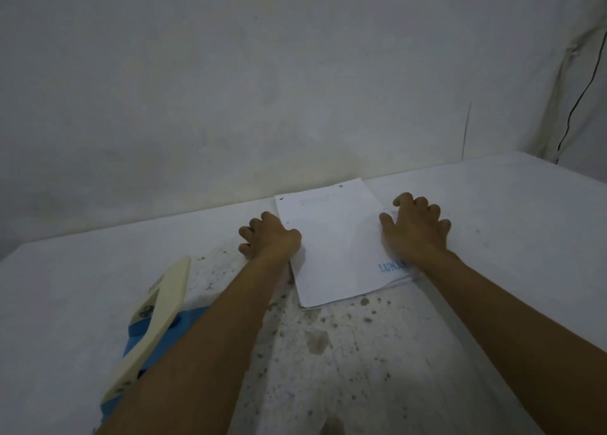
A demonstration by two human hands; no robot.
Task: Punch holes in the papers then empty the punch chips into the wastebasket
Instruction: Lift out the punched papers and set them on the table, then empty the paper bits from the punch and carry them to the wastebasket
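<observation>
A thin stack of white paper sheets with blue lettering at its near right corner lies flat on a white, speckled and stained tabletop, close to a pale wall. The left hand, fingers curled, rests against the stack's left edge; the right hand, fingers bent and spread, presses on its right edge. A blue hole punch with a cream lever handle sits at near left, partly behind the left forearm.
</observation>
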